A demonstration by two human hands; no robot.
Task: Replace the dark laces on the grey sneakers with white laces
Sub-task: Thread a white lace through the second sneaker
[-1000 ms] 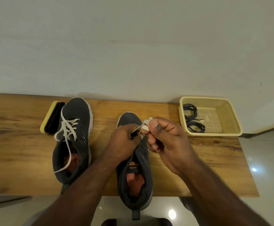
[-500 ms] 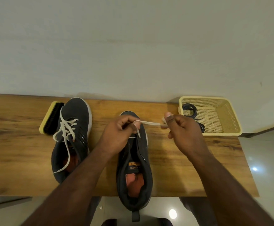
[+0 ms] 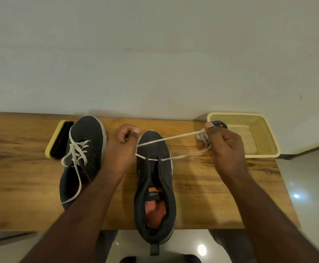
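Threading white lace [image 3: 175, 138] through lowest eyelets of right sneaker [image 3: 155, 179] on bench [image 3: 202, 186]; left hand [image 3: 125, 141] pinched one end, right hand [image 3: 221, 147] clutched bunched remainder, likely evening lengths. Left sneaker [image 3: 84, 154] already white-laced.

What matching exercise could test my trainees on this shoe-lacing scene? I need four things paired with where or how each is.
Things:
1. left sneaker
2. right sneaker
3. dark laces
4. brush

States:
A. in the yellow basket
B. lying beside the left sneaker's toe
C. laced in white up several eyelets
D. white lace through its front eyelets only, pulled by the left hand and right hand

Pairs: 1-C, 2-D, 3-A, 4-B
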